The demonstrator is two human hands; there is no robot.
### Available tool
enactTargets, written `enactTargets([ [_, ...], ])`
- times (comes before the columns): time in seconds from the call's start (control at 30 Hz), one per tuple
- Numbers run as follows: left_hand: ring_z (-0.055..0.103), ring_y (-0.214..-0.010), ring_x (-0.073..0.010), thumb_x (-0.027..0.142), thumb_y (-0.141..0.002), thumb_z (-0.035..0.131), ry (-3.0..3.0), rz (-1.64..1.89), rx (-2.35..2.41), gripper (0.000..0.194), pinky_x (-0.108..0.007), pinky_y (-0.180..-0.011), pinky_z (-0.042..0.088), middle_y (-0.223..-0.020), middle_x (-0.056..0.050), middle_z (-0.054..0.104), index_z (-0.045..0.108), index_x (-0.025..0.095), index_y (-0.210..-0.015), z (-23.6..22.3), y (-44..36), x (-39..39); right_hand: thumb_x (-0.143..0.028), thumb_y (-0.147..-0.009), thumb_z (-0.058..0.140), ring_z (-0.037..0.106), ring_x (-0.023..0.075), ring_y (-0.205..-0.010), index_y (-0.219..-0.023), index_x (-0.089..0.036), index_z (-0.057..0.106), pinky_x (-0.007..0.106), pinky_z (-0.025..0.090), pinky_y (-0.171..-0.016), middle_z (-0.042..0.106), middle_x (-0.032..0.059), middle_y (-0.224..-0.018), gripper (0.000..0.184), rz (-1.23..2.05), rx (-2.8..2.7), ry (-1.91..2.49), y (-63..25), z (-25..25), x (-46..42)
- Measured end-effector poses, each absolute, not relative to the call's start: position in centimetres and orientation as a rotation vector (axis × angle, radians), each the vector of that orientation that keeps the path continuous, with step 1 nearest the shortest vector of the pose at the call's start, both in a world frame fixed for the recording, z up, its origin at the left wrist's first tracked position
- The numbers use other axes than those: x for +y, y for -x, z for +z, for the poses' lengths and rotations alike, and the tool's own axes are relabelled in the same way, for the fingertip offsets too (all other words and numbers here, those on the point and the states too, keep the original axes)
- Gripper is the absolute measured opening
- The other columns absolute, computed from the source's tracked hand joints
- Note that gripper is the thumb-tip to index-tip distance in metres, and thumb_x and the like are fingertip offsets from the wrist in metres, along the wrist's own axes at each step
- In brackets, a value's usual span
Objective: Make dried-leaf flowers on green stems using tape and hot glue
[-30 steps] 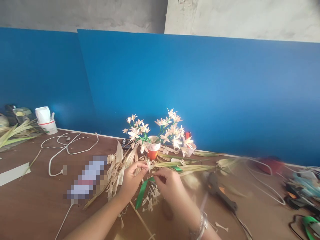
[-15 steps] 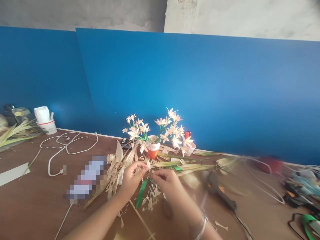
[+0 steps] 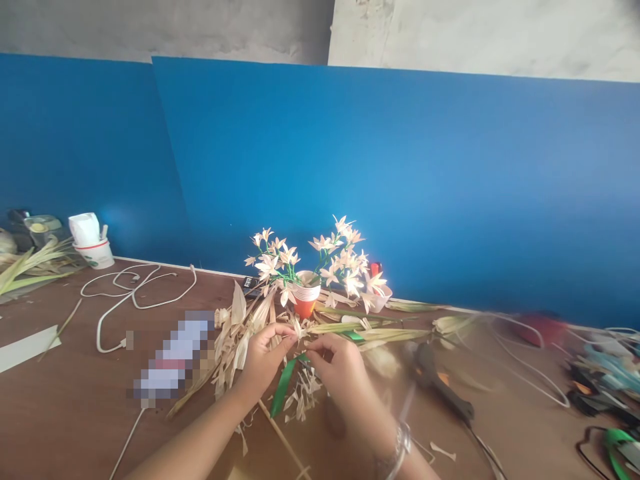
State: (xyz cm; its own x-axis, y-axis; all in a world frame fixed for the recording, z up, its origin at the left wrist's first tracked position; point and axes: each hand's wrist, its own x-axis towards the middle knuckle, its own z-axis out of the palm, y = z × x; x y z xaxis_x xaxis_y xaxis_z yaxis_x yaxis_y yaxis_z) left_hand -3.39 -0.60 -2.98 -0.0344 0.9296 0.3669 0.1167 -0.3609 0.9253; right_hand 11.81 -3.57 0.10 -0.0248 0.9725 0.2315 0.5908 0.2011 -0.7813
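Note:
My left hand (image 3: 263, 363) pinches a small pale dried-leaf flower (image 3: 296, 329) at the top of a thin wooden stick (image 3: 280, 435) that runs down toward me. My right hand (image 3: 337, 367), a bangle on its wrist, is closed on the end of a green ribbon (image 3: 283, 385) that hangs from the stick just below the flower. Both hands work close together over a heap of dried leaf pieces (image 3: 235, 340) on the brown table (image 3: 75, 400). Behind them an orange paper cup (image 3: 305, 300) holds a bunch of finished pale flowers (image 3: 320, 260).
A black glue gun (image 3: 443, 387) lies right of my hands. White cables (image 3: 130, 293) loop at the left, near a white cup (image 3: 93, 247) and green leaves (image 3: 30, 263). Tools and wires (image 3: 605, 380) crowd the right edge. A blue board (image 3: 400, 180) backs the table.
Almost nothing differs; my right hand's fingers shifted slightly on the green ribbon while my left hand kept its pinch on the flower.

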Motion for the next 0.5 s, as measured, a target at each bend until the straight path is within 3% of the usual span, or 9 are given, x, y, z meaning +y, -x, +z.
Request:
enactTargets([
  [0.33, 0.063, -0.078, -0.02, 0.029, -0.073, 0.062, -1.564, 1.457, 1.139, 0.011, -0.032, -0.077, 0.05, -0.077, -0.004, 0.069, 0.064, 0.019, -0.069, -2.5, 3.4, -0.9, -0.022, -0.069, 0.058, 0.054, 0.0144, -0.054, -0.063, -0.018, 0.063, 0.023, 0.038, -0.052, 0.063, -0.0002, -0.059, 0.009, 0.765, -1.635, 1.53, -11.8, -0.8, -3.1],
  [0.5, 0.064, -0.079, -0.0201, 0.027, -0.072, 0.063, -1.579, 1.468, 1.114, 0.009, -0.032, -0.079, 0.049, -0.078, -0.004, 0.07, 0.065, 0.02, -0.068, -2.6, 3.4, -0.8, -0.028, -0.071, 0.058, 0.049, 0.0118, -0.046, -0.062, -0.017, 0.061, 0.022, 0.037, -0.047, 0.055, -0.003, -0.05, 0.015, 0.922, -1.569, 1.493, -11.8, -1.0, -3.0],
])
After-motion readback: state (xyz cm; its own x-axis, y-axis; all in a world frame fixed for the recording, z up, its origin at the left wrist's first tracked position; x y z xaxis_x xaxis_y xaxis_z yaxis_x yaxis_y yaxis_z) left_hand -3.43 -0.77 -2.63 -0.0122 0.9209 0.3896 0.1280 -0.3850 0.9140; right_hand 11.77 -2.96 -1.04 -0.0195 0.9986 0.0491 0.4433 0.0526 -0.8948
